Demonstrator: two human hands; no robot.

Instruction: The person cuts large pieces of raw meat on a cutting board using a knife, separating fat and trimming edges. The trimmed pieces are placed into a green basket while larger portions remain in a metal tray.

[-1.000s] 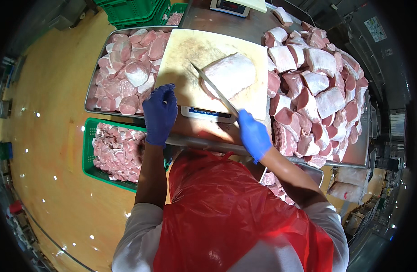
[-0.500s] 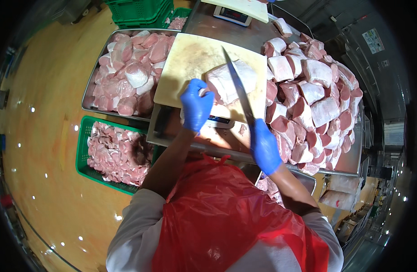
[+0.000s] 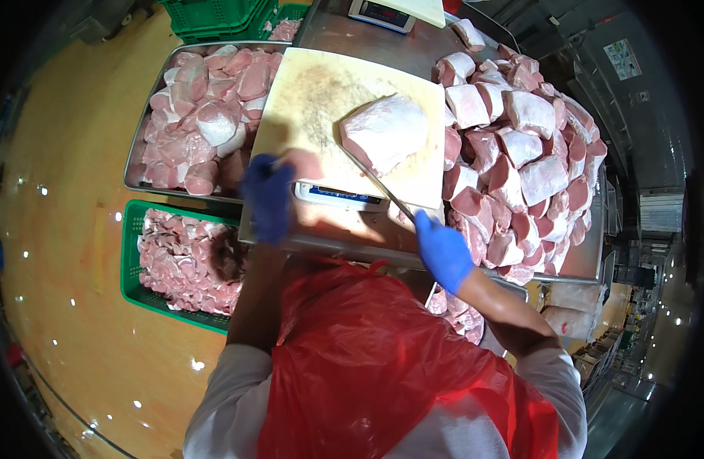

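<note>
My right hand [image 3: 443, 252], in a blue glove, is wrapped round the handle of a long knife [image 3: 376, 180]. The blade points up and left, its tip by the near-left edge of a large pale meat block [image 3: 385, 136]. That block lies on a white cutting board [image 3: 310, 88]. Left of it, over the board's near-left corner, my gloved left hand [image 3: 269, 200] is in shadow and slightly blurred. A small pink slice of meat [image 3: 303, 163] sticks out from its fingers. Beneath the board's near edge shows a scale [image 3: 339, 196].
A large heap of meat blocks [image 3: 520, 168] fills the right side. To the left stand a metal tray [image 3: 136, 164] of meat pieces and a green basket [image 3: 130, 264] of small trimmings. Another scale [image 3: 382, 14] and stacked green crates [image 3: 214, 17] are at the back.
My left hand has moved left, away from the block, with a slice of meat now showing in its fingers. The knife has swung lower, its blade tilting further left.
</note>
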